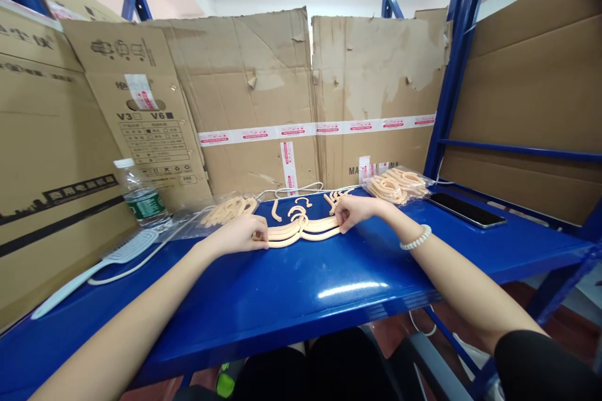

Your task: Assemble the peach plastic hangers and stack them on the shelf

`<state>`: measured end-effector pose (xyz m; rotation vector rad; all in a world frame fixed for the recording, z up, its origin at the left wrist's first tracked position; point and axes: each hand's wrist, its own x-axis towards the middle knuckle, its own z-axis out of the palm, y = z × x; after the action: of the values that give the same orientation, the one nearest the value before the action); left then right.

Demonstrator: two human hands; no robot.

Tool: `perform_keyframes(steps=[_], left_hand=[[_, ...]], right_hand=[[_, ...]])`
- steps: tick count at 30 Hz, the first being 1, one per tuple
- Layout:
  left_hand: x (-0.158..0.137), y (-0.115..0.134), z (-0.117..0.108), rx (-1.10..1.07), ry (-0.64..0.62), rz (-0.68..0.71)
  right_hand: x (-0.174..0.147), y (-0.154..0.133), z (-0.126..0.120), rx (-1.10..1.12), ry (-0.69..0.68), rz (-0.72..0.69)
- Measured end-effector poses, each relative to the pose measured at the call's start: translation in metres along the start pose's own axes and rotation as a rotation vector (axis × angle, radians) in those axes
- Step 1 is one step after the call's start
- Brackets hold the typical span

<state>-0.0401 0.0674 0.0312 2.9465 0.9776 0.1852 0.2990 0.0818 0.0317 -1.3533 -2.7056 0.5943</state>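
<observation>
Several beige plastic clothes hangers (286,232) lie nested together on the blue shelf, their curved hooks pointing away from me. My left hand (242,234) pinches the left ends of the hangers, its fingertips closed around them. At the right ends, my right hand (356,210) is closed on the same hangers with thumb and fingers. Just behind them lie a loose curved beige piece (276,210) and a small beige hook (303,202). More beige pieces (332,200) lie behind my right hand, partly hidden by it.
Clear bags of beige parts lie at left (230,210) and right (397,185). A water bottle (143,197), a pale blue hairbrush (126,250) and a white cable (160,247) are on the left. A phone (465,208) lies right. Cardboard (254,88) walls the back.
</observation>
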Motion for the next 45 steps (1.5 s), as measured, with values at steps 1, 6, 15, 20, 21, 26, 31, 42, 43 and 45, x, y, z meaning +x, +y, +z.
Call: perform_keyframes(steps=[1,6,15,20,21,26,31,42,43,45], left_hand=[[0.0,0.0,0.0,0.0,0.007,0.002],[-0.001,-0.003,0.001,0.005,0.026,0.008],[-0.001,-0.004,0.002,0.036,0.034,0.001],[-0.001,-0.004,0.003,0.039,0.037,0.003],[-0.001,-0.004,0.003,0.042,0.033,0.003],[-0.001,-0.002,0.001,0.038,0.034,0.006],[-0.002,0.001,-0.001,0.04,0.018,-0.017],[-0.003,0.007,-0.003,0.052,0.028,-0.065],[-0.003,0.007,-0.003,0.061,0.037,-0.064],[-0.002,0.007,-0.001,0.078,0.049,-0.065]], right_hand=[[0.0,0.0,0.001,0.013,-0.003,-0.001],[0.0,-0.001,0.002,0.024,0.001,-0.008],[0.0,-0.003,0.003,-0.027,0.009,-0.008],[0.0,-0.004,0.004,-0.04,0.006,0.008],[0.0,-0.005,0.004,-0.046,0.007,0.007],[-0.002,-0.008,0.003,-0.043,0.012,0.014],[-0.002,-0.008,0.003,-0.041,0.0,0.023],[-0.002,-0.009,0.003,-0.067,0.019,0.055],[-0.002,-0.009,0.002,-0.074,0.017,0.056],[-0.003,-0.009,0.002,-0.096,0.019,0.057]])
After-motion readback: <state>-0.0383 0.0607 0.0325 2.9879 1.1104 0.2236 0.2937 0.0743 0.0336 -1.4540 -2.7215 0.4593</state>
